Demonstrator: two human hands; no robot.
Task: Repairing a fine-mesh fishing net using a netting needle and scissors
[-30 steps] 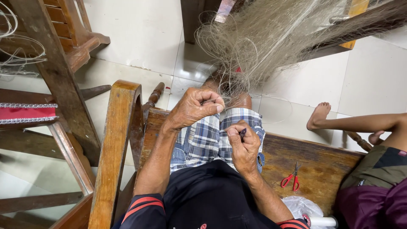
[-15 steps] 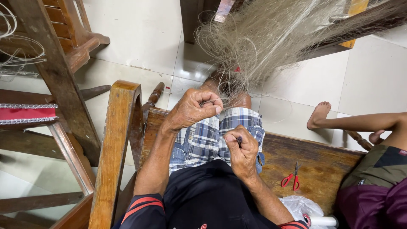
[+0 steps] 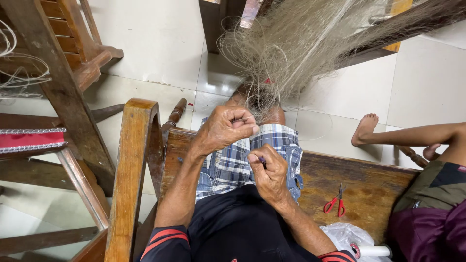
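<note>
A big tangle of pale thin fishing net (image 3: 310,43) hangs from the upper right down to my knees. My left hand (image 3: 225,128) is a closed fist gripping the net's lower strands just above my plaid shorts (image 3: 228,165). My right hand (image 3: 267,170) sits a little lower over my lap, fingers pinched on a small dark tool whose tip just shows at the thumb. I sit on a wooden bench (image 3: 369,184).
Small red-handled scissors (image 3: 335,204) lie on the bench to my right, with a white plastic bag (image 3: 347,235) and a spool nearby. Another person's bare legs and foot (image 3: 366,128) stretch in from the right. A wooden armrest (image 3: 131,160) and chair frames stand left.
My right hand has shifted slightly down and inward over the lap with the small tool. The left fist stays clenched on the net strands.
</note>
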